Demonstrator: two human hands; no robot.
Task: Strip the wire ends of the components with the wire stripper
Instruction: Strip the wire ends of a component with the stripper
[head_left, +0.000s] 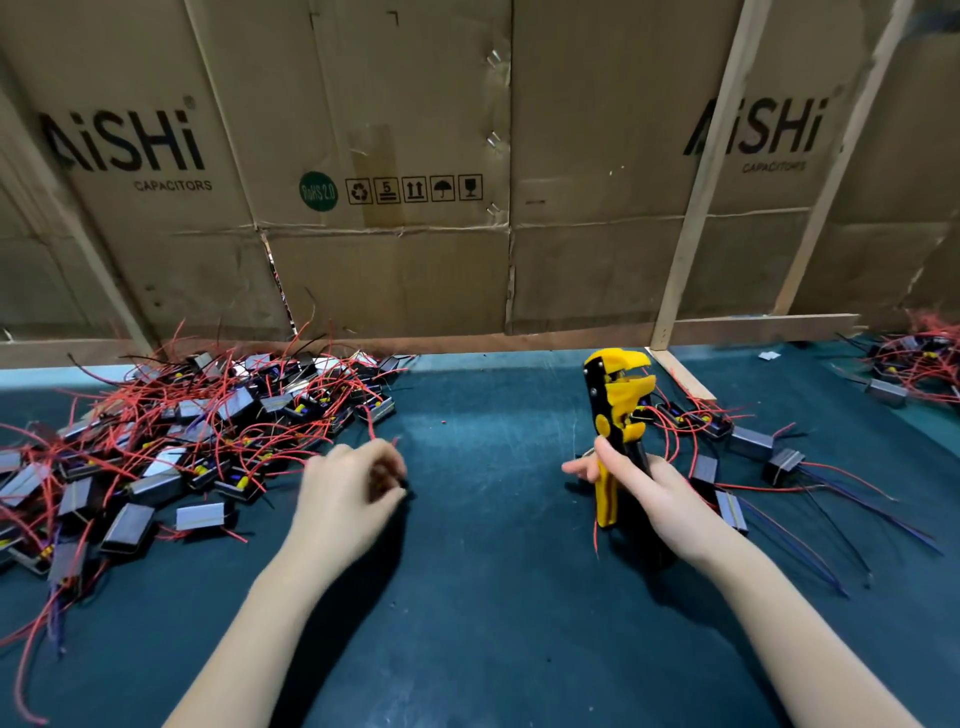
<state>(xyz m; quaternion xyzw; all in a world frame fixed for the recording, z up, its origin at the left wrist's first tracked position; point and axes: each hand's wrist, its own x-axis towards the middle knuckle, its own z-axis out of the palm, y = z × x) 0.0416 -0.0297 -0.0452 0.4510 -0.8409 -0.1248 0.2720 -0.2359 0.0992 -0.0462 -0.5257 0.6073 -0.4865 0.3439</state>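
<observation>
My right hand (641, 486) grips the handles of a yellow and black wire stripper (618, 400), held upright with its jaws at the top, over the dark green table (493, 519). My left hand (350, 491) is blurred, with fingers curled round a small dark component (387, 475); a short red wire end (396, 442) sticks up from it. A big pile of grey box components with red and black wires (197, 426) lies just left of that hand. A smaller group of components (737, 452) lies right of the stripper.
A cardboard wall (415, 182) with wooden battens closes off the back of the table. Another heap of wired components (919, 364) sits at the far right. Loose red and blue wires (831, 525) trail across the right side.
</observation>
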